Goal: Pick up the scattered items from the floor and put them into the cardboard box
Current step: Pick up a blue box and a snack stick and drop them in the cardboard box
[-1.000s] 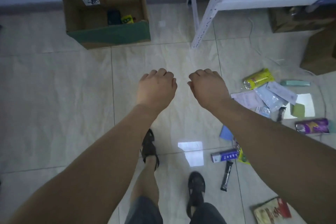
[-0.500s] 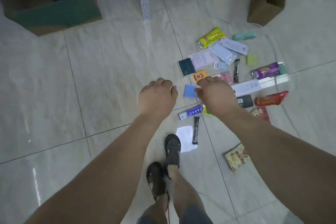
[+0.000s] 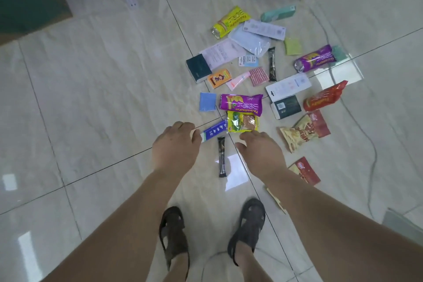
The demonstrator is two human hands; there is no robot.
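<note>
I hold both hands low over the tiles, palms down, because I mean to gather what lies nearest. My left hand (image 3: 176, 146) is loosely curled and holds nothing; the long blue cardboard carton (image 3: 214, 130) lies just beyond its fingertips. My right hand (image 3: 259, 152) is spread and bare, the yellow plastic snack sachet (image 3: 243, 122) just ahead of it.

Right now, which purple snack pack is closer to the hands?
The purple snack pack just above the yellow-green packet, directly ahead of the right hand. The other purple pack lies far off, by the green square.
</note>
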